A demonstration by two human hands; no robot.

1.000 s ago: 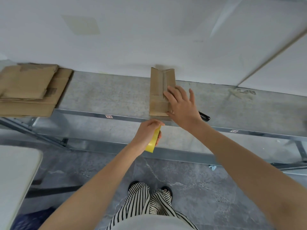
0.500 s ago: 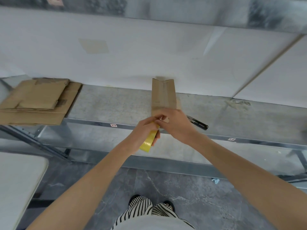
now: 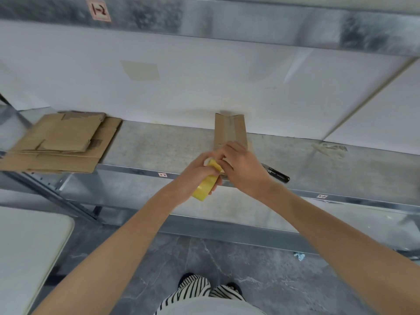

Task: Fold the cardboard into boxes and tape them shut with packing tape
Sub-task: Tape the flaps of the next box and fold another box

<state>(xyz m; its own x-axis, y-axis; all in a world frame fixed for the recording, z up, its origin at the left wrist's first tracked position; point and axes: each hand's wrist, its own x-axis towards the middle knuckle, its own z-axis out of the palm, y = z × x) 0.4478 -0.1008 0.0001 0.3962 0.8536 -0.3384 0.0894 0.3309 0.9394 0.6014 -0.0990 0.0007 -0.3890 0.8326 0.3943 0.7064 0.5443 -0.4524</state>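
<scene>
Yellow tape roll [image 3: 205,186] lies inside grip of left hand [image 3: 193,176]; right hand [image 3: 243,169] pinches its top.

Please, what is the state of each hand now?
Left hand: holds the yellow tape roll.
Right hand: curled at the roll's top; grip cannot be told.

The tape roll [image 3: 205,186] at the centre is glossy yellow plastic film. The folded box [image 3: 229,130] at 12 o'clock and the flat stack [image 3: 61,142] at 10 o'clock are matt brown cardboard, rough at the cut edges. The shelf [image 3: 159,146] is dull, speckled galvanised metal; its front rail [image 3: 127,170] is smoother and shinier. The wall [image 3: 204,87] is matt white. A black pen-like tool [image 3: 278,175] at 3 o'clock looks like glossy plastic. At 6 o'clock the floor [image 3: 204,258] is grey, veined, stone-like tile with a slight sheen, and the trousers [image 3: 193,289] are striped cloth.
</scene>
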